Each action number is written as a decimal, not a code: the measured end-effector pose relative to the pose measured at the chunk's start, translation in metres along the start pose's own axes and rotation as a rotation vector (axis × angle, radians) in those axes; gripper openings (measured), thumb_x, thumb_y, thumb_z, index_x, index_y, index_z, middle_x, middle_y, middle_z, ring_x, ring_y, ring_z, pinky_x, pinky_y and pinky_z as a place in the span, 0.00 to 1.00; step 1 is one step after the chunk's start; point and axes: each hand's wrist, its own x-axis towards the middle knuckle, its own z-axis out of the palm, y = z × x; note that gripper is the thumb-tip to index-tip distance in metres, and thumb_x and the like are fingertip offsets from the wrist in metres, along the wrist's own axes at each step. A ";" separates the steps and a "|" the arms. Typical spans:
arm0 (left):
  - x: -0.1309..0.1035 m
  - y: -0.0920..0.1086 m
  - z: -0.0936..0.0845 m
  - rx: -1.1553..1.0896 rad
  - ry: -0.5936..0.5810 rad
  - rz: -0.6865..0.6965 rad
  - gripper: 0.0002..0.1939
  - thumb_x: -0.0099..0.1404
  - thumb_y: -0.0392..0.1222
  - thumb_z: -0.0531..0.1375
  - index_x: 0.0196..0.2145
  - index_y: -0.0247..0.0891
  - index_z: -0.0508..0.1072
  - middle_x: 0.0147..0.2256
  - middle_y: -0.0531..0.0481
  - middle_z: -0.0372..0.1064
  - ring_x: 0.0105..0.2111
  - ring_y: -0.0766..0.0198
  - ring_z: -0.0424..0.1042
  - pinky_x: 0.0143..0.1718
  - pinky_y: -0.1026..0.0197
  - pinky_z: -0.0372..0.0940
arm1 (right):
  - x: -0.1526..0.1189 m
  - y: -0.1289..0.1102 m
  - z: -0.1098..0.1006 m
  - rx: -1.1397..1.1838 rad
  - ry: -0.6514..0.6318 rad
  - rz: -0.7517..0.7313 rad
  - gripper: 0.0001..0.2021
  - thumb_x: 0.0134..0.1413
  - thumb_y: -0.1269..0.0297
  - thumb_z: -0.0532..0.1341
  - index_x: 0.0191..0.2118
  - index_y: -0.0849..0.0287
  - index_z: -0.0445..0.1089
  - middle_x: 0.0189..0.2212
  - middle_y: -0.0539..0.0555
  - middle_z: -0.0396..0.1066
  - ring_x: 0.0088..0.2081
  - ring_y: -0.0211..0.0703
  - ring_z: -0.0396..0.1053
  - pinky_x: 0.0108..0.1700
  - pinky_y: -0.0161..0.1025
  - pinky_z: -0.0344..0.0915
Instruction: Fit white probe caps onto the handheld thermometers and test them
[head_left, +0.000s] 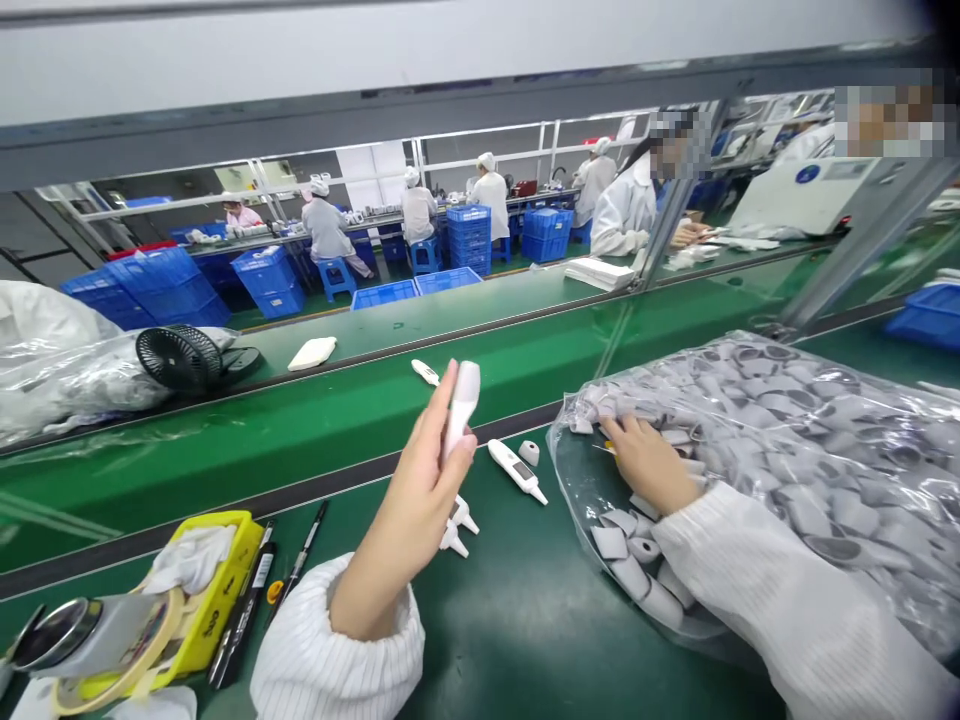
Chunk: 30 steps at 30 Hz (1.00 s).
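My left hand [424, 475] is raised over the green bench, its thumb and fingers closed around a white ear-thermometer-like device [459, 410] with a light grey upper end. My right hand [651, 462] reaches into the mouth of a clear plastic bag [787, 420] full of grey plastic caps [636, 578]. Its fingers are curled, and a small yellow piece with a thin tip [609, 446] shows beneath them; what they grip is partly hidden. Between the hands lie a white device with a dark display [517, 470] and a loose grey cap [529, 453]. More white devices [465, 515] sit partly behind my left wrist.
At left stand a yellow bin [217, 600], black markers [244, 610] and a tape roll [120, 690]. Beyond is a green conveyor belt [360, 400] carrying another white device [425, 372]. A black fan [180, 357] stands past it. Co-workers sit farther back among blue crates [469, 240].
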 end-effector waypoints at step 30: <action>0.204 -0.167 -0.104 0.924 -0.055 -0.145 0.18 0.70 0.46 0.60 0.54 0.37 0.70 0.55 0.42 0.68 0.52 0.53 0.71 0.52 0.44 0.69 | 0.001 0.030 0.045 0.291 0.092 -0.085 0.29 0.50 0.84 0.47 0.53 0.62 0.73 0.46 0.63 0.74 0.37 0.48 0.79 0.37 0.41 0.76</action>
